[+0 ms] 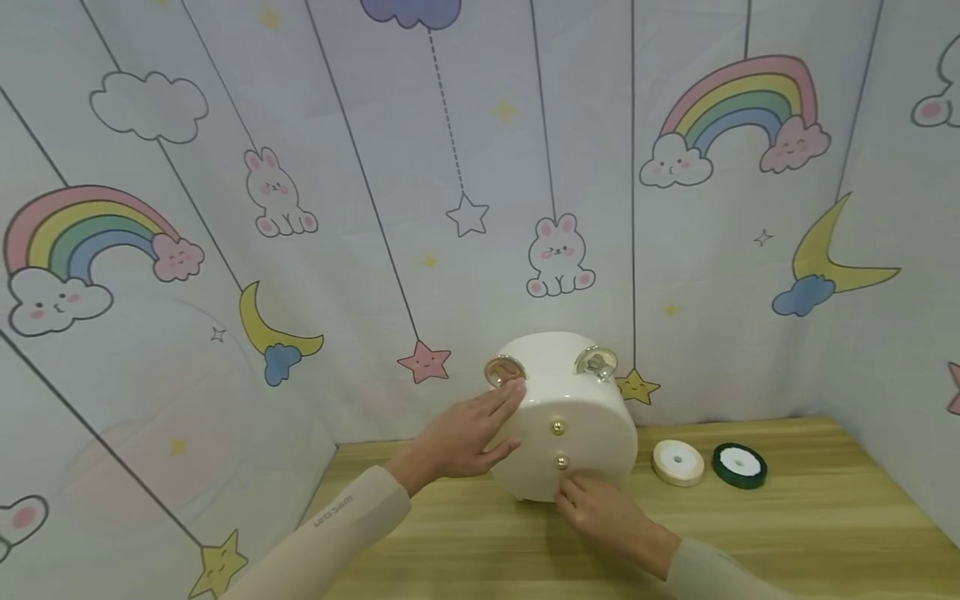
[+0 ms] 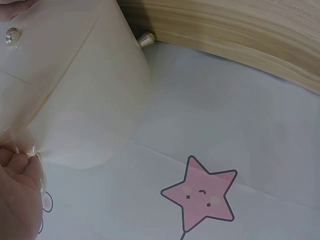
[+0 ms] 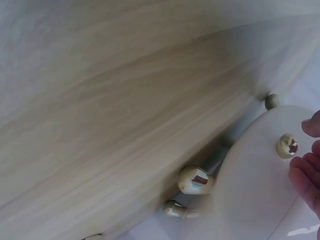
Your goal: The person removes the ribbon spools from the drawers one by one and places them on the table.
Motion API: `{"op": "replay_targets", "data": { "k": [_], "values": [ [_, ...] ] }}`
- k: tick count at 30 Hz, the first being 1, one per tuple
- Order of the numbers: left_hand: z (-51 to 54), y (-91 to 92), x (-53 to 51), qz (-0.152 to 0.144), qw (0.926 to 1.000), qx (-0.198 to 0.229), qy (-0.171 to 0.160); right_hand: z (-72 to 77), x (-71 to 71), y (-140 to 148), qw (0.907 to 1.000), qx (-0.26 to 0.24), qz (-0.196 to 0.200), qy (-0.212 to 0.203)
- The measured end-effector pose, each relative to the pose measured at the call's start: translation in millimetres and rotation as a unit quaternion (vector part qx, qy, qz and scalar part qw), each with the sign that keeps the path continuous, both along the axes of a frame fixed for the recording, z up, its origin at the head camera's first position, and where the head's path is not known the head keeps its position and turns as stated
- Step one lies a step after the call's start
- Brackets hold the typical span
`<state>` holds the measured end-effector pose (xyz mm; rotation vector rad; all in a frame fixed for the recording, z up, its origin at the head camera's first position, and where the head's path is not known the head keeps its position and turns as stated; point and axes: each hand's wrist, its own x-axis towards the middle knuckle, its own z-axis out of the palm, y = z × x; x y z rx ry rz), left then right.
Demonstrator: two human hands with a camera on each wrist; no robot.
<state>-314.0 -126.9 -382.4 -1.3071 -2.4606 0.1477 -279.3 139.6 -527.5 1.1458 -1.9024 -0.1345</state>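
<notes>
A glossy white rounded box (image 1: 525,467) with gold feet stands near the back of the wooden table. Two gold ear-shaped loops sit on its top, the left loop (image 1: 504,371) and the right loop (image 1: 597,363). Seams and small gold ball knobs, such as the upper knob (image 1: 557,427), mark its front. My left hand (image 1: 465,433) rests on the box's left side, fingertips by the left loop and thumb spread apart. My right hand (image 1: 603,512) is low at the front. In the right wrist view, its thumb and fingers stand apart beside a gold knob (image 3: 287,146).
To the right of the box lie a cream ribbon roll (image 1: 678,463) and a dark green ribbon roll (image 1: 739,465) on the table (image 1: 465,550). Behind rises a pale cloth backdrop (image 1: 480,275) printed with rainbows, rabbits, moons and stars.
</notes>
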Motion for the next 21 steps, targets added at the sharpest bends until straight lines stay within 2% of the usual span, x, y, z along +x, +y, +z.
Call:
{"op": "replay_targets", "data": {
  "k": [4,11,21],
  "values": [
    [-0.9,0.1,-0.4,0.003,1.0,0.0,0.0,-5.1,-2.6,0.6,0.9995,0.028,-0.013,0.01],
    [0.1,-1.2,0.5,-0.003,0.9999,-0.001,0.01,-10.9,-7.4,-5.2,0.998,0.041,-0.029,0.037],
    [-0.5,-1.1,0.4,-0.009,0.9998,-0.002,0.015,-14.2,-8.4,-7.6,0.9956,0.064,-0.052,0.044]
  ]
}}
